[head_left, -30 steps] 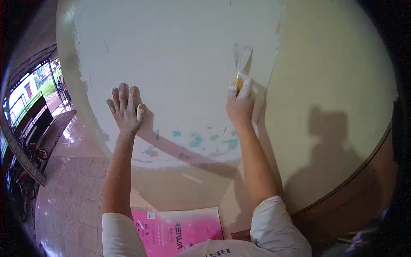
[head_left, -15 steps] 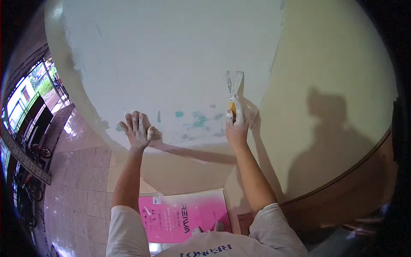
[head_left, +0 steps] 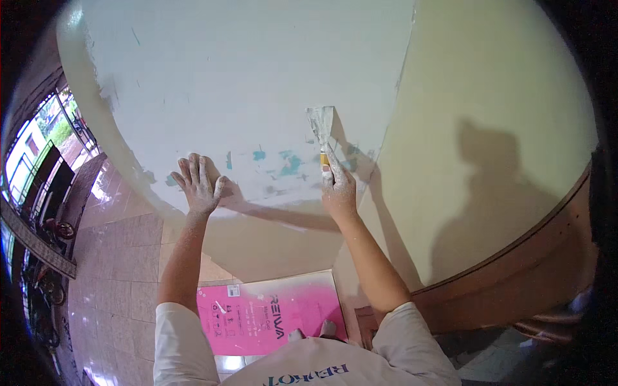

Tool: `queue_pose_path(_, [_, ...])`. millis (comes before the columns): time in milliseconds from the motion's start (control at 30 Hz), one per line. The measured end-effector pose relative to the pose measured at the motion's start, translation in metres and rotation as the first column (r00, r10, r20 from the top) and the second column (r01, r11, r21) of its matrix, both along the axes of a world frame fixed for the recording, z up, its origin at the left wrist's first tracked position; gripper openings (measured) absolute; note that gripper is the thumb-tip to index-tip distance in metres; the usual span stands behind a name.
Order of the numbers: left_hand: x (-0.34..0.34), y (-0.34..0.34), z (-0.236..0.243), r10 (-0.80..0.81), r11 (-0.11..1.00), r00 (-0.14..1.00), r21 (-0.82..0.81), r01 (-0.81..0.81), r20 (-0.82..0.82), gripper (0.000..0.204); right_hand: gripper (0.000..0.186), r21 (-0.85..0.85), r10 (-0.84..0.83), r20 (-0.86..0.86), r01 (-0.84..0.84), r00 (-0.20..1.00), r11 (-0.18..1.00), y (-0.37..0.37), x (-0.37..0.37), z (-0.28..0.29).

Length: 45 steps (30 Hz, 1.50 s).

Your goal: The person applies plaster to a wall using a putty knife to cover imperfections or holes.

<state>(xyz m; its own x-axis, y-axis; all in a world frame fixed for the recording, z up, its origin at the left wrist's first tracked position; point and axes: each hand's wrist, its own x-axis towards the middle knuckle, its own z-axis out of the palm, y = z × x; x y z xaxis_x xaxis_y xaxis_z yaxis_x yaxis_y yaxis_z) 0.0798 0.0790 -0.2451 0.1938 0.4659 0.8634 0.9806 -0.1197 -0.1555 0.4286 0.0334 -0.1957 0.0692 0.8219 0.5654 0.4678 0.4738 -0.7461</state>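
My left hand [head_left: 199, 183] lies spread against the white patched wall [head_left: 238, 77], fingers apart, at the left of a band of teal and grey blotches. Pale dust covers its fingers. Right of it, my right hand [head_left: 337, 180] grips the yellow handle of a putty knife [head_left: 320, 122], its index finger stretched along the tool. The smeared metal blade points upward against the wall, just above the blotches. A ragged edge separates this white area from the cream wall [head_left: 515, 90] on the right, where a shadow falls.
Below is a pink cardboard sheet [head_left: 257, 315] on the tiled floor [head_left: 116, 270], with my feet partly visible on it. A curved brown wooden trim [head_left: 528, 257] runs along the lower right. At far left are a metal gate [head_left: 45, 174], parked motorbikes [head_left: 55, 257] and a bright opening.
My right hand has brought the knife down and leftward toward the blotches. My left hand has shifted lower on the wall, still spread. The view has tilted, raising the wall in the picture.
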Motion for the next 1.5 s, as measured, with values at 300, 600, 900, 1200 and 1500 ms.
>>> queue_pose_path(300, [0.097, 0.011, 0.031, -0.099, 0.991, 0.989, -0.096, 0.089, -0.111, 0.072, 0.038, -0.495, -0.179, -0.355, -0.022, 0.918, 0.869, 0.007, 0.045, -0.207])
queue_pose_path(600, [0.091, 0.036, 0.003, -0.100, 0.983, 0.990, 0.141, 0.113, -0.095, 0.063, 0.030, -0.265, -0.191, -0.276, 0.116, 0.942, 0.957, 0.037, 0.062, -0.153])
queue_pose_path(900, [0.081, 0.034, 0.000, -0.123, 0.973, 0.985, 0.183, 0.143, -0.118, 0.059, 0.031, -0.266, -0.074, -0.591, -0.107, 0.803, 0.958, 0.046, 0.038, -0.115])
queue_pose_path(1200, [0.101, 0.040, 0.004, -0.139, 0.965, 0.982, 0.206, 0.163, -0.126, 0.058, 0.039, -0.225, -0.305, -0.426, 0.227, 0.852, 0.948, 0.045, 0.094, -0.205])
queue_pose_path(1500, [0.082, 0.031, 0.003, -0.072, 0.982, 0.991, 0.163, 0.090, -0.112, 0.059, 0.042, -0.238, -0.232, -0.354, 0.152, 0.906, 0.959, 0.041, 0.078, -0.124])
